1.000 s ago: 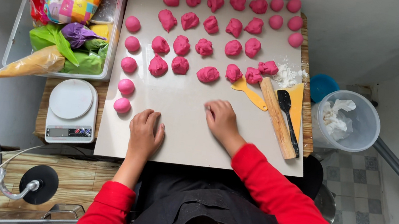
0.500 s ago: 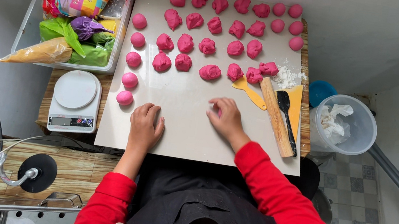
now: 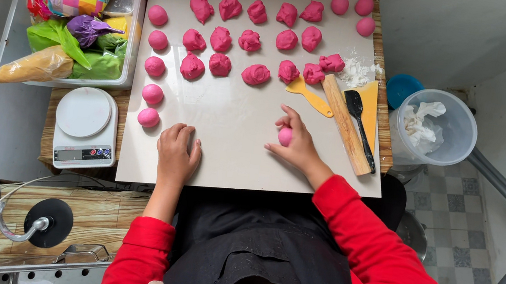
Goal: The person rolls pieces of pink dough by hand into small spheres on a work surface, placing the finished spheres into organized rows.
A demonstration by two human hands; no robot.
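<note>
My right hand (image 3: 293, 142) rests on the white work board (image 3: 231, 112) with its fingers curled round a small pink dough ball (image 3: 285, 136). Palm down on the board near its front edge lies my left hand (image 3: 177, 153); whether dough sits under it is hidden. A column of smooth pink balls (image 3: 155, 67) runs down the board's left side. Several rough pink dough lumps (image 3: 251, 41) lie in rows across the far half. More smooth balls (image 3: 364, 6) sit at the far right corner.
A wooden rolling pin (image 3: 346, 123), yellow scraper (image 3: 311, 96), black spatula (image 3: 360, 121) and a flour pile (image 3: 356, 72) lie at the board's right. A white scale (image 3: 84, 128) and a tray of coloured bags (image 3: 80, 12) stand left. A plastic tub (image 3: 436, 128) sits right.
My right hand has turned up from flat on the board, and a pink ball now shows in its fingers. The left hand stays palm down. The camera has shifted a little.
</note>
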